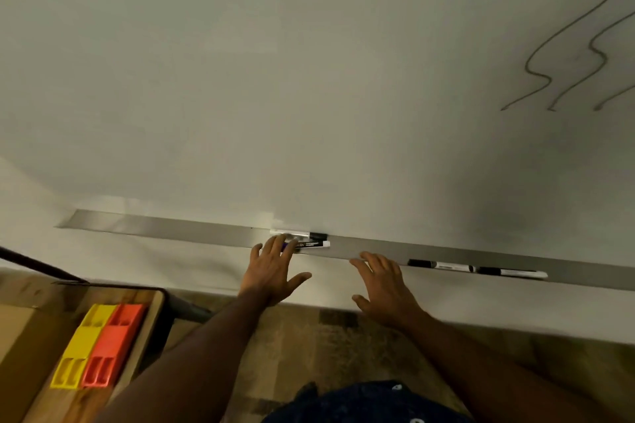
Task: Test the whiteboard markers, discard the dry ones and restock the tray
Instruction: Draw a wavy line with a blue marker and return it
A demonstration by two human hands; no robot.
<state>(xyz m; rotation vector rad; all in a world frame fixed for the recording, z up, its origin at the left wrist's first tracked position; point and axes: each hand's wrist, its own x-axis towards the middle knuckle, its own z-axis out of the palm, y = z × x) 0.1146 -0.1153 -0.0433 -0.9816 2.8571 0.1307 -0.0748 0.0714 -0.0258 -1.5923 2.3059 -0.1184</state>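
Note:
A grey metal tray (192, 232) runs along the bottom of the whiteboard (309, 79). Two white markers with black caps (311, 240) lie side by side in the tray's middle. My left hand (275, 268) is spread flat, its fingertips resting over the left ends of those markers. My right hand (381, 282) hovers with straight fingers just below the tray's front edge, holding nothing. Two more black-capped markers (477, 269) lie end to end in the tray to the right.
Dark wavy test lines (570, 45) mark the board's upper right. At lower left a wooden table (147, 336) carries a yellow organiser (84, 343) and a red organiser (111, 347) beside a cardboard sheet. Patterned carpet lies below.

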